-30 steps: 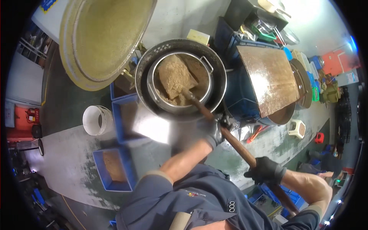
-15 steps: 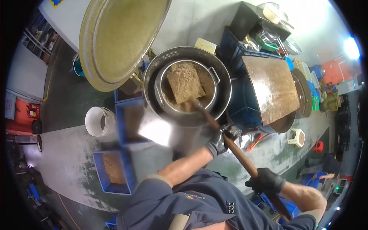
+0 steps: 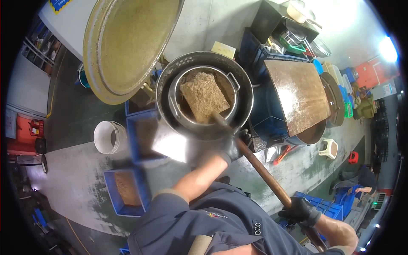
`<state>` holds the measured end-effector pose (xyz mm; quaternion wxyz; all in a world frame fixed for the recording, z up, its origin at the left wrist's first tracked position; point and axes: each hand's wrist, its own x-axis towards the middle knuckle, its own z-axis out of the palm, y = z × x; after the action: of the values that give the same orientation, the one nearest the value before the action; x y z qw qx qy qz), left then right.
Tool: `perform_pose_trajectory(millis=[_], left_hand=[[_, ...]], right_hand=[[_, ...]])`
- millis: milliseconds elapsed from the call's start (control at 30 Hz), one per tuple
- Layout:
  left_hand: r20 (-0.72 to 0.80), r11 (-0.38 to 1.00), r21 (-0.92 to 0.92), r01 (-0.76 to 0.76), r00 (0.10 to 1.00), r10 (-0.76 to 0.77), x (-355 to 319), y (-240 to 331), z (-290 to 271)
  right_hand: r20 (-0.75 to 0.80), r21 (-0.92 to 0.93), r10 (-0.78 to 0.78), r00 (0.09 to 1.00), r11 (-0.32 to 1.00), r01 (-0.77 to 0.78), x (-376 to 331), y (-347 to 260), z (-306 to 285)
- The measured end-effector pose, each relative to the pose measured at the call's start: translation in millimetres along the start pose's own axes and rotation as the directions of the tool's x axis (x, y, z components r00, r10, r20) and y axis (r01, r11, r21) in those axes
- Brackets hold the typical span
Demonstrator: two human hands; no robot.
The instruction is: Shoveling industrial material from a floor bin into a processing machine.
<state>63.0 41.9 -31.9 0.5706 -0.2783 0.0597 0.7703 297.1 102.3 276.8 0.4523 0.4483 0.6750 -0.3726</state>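
Both my hands, in dark gloves, are closed around the long wooden handle of a shovel (image 3: 265, 175). My left hand (image 3: 233, 146) grips it low, close to the pot's near rim. Farther up the handle, at the lower right, is my right hand (image 3: 302, 211). A heap of brown, crumbly material (image 3: 204, 97) covers the shovel's flat blade, which is over the mouth of a metal pot (image 3: 173, 102) with side handles. That pot sits inside a larger metal pot (image 3: 162, 83). Whether the blade touches the material inside is hidden.
A large round lid (image 3: 136, 42) stands raised at upper left. Blue crates (image 3: 146, 193) and a white bucket (image 3: 107, 137) are on the left. On the right, a brown board (image 3: 297, 100) lies over a blue drum (image 3: 265, 114). Another person (image 3: 366, 182) is at far right.
The loaded blade appears larger and higher, its heap more fully in view. My left hand has shifted left with the handle; my right hand has moved slightly down and right.
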Motion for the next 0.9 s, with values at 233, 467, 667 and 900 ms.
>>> perform_pose_trajectory(millis=[233, 467, 667, 900], left_hand=[[-0.106, 0.974, 0.206, -0.09, 0.988, 0.114, 20, 5, -13], [-0.151, 0.98, 0.189, -0.062, 0.984, 0.091, 18, 8, -19], [-0.15, 0.981, 0.184, -0.053, 0.985, 0.082, 4, 3, -10], [-0.143, 0.986, 0.153, -0.073, 0.985, 0.095, 11, -8, -9]], right_hand=[[-0.092, 0.002, -0.086, 0.992, 0.996, 0.086, 6, 28, 27], [-0.092, 0.072, -0.115, 0.989, 0.99, 0.122, 10, 27, 43], [-0.086, 0.163, -0.053, 0.995, 0.984, 0.066, 2, 32, 51], [-0.162, 0.118, -0.096, 0.982, 0.986, 0.116, 4, 42, 55]])
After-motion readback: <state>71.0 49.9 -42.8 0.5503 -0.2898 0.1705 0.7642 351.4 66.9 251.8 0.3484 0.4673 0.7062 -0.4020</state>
